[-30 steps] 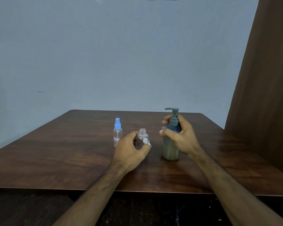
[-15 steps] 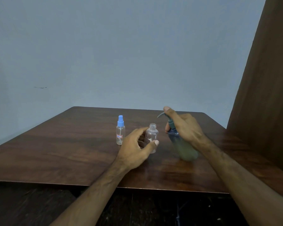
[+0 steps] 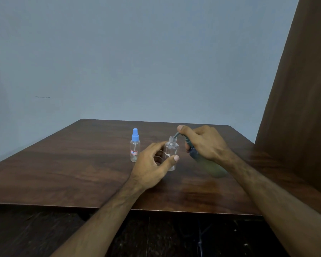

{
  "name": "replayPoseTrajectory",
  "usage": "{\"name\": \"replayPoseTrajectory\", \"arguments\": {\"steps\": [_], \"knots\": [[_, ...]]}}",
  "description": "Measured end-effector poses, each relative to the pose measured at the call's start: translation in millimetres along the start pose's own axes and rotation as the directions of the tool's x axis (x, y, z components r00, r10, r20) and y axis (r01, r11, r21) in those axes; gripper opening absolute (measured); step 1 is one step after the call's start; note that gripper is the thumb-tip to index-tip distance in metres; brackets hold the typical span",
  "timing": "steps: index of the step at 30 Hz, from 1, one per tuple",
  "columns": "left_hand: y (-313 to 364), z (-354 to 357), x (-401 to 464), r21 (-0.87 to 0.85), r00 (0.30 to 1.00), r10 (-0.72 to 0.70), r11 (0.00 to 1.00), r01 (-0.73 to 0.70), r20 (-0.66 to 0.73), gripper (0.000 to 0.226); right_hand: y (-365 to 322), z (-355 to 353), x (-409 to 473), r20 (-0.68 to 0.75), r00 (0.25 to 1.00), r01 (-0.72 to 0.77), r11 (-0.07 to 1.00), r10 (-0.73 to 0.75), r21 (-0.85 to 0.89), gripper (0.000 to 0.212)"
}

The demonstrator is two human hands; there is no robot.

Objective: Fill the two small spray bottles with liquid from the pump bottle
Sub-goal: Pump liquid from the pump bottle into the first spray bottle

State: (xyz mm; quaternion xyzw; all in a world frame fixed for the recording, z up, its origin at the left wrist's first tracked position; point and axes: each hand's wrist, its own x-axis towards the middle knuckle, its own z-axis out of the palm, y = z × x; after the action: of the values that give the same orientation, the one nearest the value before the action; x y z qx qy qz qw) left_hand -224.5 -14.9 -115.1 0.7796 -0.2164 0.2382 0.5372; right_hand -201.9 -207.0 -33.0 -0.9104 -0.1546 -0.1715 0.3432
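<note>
Leaning steeply toward the left, the pump bottle (image 3: 209, 164) has its long axis running from its base at lower right up to its spout, which points down at the open mouth of the uncapped spray bottle (image 3: 171, 153). The right hand (image 3: 204, 143) grips the pump's neck, forefinger laid over the pump head. The left hand (image 3: 152, 167) curls round the uncapped bottle, upright on the wooden table (image 3: 72, 164). Just left stands the blue-capped spray bottle (image 3: 135, 145), upright, untouched.

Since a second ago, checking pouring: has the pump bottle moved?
Yes. The pump bottle has tipped left, its spout now at the open bottle's mouth.
</note>
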Motion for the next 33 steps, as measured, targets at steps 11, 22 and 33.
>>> {"name": "replayPoseTrajectory", "arguments": {"steps": [11, 22, 33], "knots": [[2.9, 0.5, -0.9, 0.032, 1.0, 0.018, 0.999, -0.019, 0.023, 0.053, -2.8, 4.7, -3.1, -0.079, 0.996, 0.034, 0.995, -0.041, -0.09, 0.059], [1.8, 0.8, -1.1, 0.031, 1.0, -0.002, 1.0, 0.002, 0.006, 0.056, 0.8, 6.0, -6.7, -0.054, 0.998, 0.005, 0.981, -0.016, -0.192, 0.1], [3.1, 0.7, -1.7, 0.077, 0.999, 0.006, 0.997, -0.009, 0.032, 0.056, -2.8, 10.1, -5.2, -0.108, 0.993, 0.026, 0.986, -0.044, -0.163, 0.066]]}}
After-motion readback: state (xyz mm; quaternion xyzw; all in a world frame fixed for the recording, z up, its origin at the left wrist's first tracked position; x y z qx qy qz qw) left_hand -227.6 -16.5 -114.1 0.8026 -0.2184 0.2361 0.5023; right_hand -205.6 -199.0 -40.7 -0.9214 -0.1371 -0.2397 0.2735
